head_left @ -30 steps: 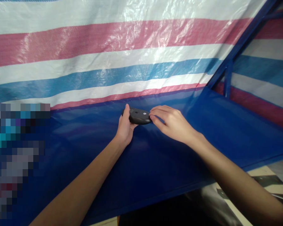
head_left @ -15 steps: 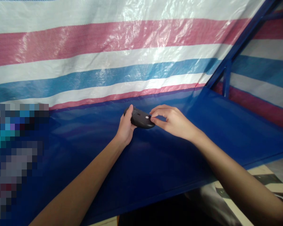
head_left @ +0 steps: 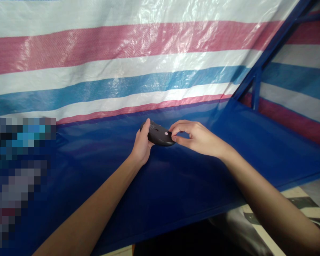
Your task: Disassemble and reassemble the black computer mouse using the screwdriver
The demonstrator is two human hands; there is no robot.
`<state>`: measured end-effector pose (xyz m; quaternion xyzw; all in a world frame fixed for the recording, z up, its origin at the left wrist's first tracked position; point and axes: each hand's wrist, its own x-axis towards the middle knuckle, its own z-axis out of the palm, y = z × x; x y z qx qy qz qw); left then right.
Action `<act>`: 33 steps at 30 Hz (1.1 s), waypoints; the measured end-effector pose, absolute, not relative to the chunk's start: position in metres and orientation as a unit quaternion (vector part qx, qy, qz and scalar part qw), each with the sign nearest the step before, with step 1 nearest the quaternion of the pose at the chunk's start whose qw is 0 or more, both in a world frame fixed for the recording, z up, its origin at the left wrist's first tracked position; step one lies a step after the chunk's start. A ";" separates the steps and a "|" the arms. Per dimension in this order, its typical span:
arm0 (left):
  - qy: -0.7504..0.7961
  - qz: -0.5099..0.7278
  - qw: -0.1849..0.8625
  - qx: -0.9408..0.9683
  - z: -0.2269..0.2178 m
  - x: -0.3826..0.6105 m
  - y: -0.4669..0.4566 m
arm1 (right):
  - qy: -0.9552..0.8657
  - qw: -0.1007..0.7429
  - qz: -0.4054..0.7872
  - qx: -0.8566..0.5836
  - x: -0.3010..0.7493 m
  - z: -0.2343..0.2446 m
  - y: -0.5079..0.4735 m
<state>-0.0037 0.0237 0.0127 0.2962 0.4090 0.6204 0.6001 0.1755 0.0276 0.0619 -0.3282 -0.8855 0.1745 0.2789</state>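
A black computer mouse [head_left: 161, 136] is held above the blue surface with its underside turned up. On that underside are a small round pale spot, a dark switch slot and fine printed text. My left hand [head_left: 142, 144] is closed around the mouse's left end, thumb across the underside and fingers beneath. At the opposite end, my right hand [head_left: 193, 137] has thumb and index finger curled together in a pinch at the rim. Whether anything small is between those fingertips is hidden.
The blue tabletop [head_left: 181, 185] spreads beneath both hands. Behind it hangs a striped red, white and blue plastic sheet [head_left: 109, 46]. A blue metal frame post [head_left: 256, 67] rises at the right. Pixelated areas cover the left side.
My right hand has shifted very slightly at the mouse's right end, and the mouse has tilted a touch. My left hand keeps its grip in the same place.
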 end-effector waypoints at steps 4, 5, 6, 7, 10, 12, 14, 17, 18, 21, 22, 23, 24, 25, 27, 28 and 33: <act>0.408 0.621 0.600 0.297 0.012 -0.004 0.024 | -0.881 0.274 0.200 -0.331 0.176 0.062 0.028; 0.408 0.622 0.599 0.297 0.012 -0.004 0.024 | -0.880 0.273 0.202 -0.331 0.176 0.062 0.028; 0.409 0.623 0.598 0.296 0.012 -0.004 0.024 | -0.880 0.273 0.201 -0.332 0.176 0.062 0.028; 0.410 0.625 0.595 0.296 0.011 -0.004 0.024 | -0.882 0.272 0.196 -0.332 0.176 0.061 0.028; 0.415 0.627 0.586 0.301 0.011 -0.003 0.024 | -0.889 0.262 0.181 -0.329 0.175 0.061 0.027; 0.417 0.626 0.584 0.307 0.011 -0.003 0.023 | -0.894 0.255 0.180 -0.322 0.174 0.061 0.027; 0.418 0.625 0.583 0.310 0.010 -0.003 0.023 | -0.895 0.252 0.184 -0.319 0.174 0.061 0.027; 0.419 0.625 0.583 0.306 0.010 -0.003 0.024 | -0.897 0.247 0.179 -0.322 0.175 0.061 0.027; 0.418 0.625 0.584 0.305 0.010 -0.003 0.024 | -0.898 0.243 0.176 -0.323 0.176 0.060 0.028; 0.419 0.626 0.583 0.305 0.010 -0.003 0.025 | -0.900 0.237 0.166 -0.326 0.175 0.059 0.027; 0.419 0.626 0.582 0.306 0.010 -0.003 0.025 | -0.900 0.236 0.164 -0.329 0.175 0.059 0.027; 0.419 0.627 0.581 0.307 0.010 -0.003 0.024 | -0.899 0.236 0.164 -0.330 0.175 0.059 0.027; 0.418 0.627 0.581 0.307 0.011 -0.003 0.024 | -0.897 0.237 0.168 -0.332 0.175 0.058 0.027; 0.416 0.626 0.583 0.308 0.011 -0.003 0.023 | -0.895 0.237 0.177 -0.334 0.175 0.058 0.028; 0.415 0.625 0.586 0.307 0.011 -0.002 0.023 | -0.888 0.236 0.203 -0.339 0.176 0.057 0.030; 0.414 0.626 0.586 0.306 0.011 -0.002 0.022 | -0.882 0.236 0.223 -0.343 0.177 0.056 0.031; 0.400 0.654 0.572 0.292 0.011 0.000 0.021 | -0.799 0.245 0.425 -0.348 0.179 0.049 0.038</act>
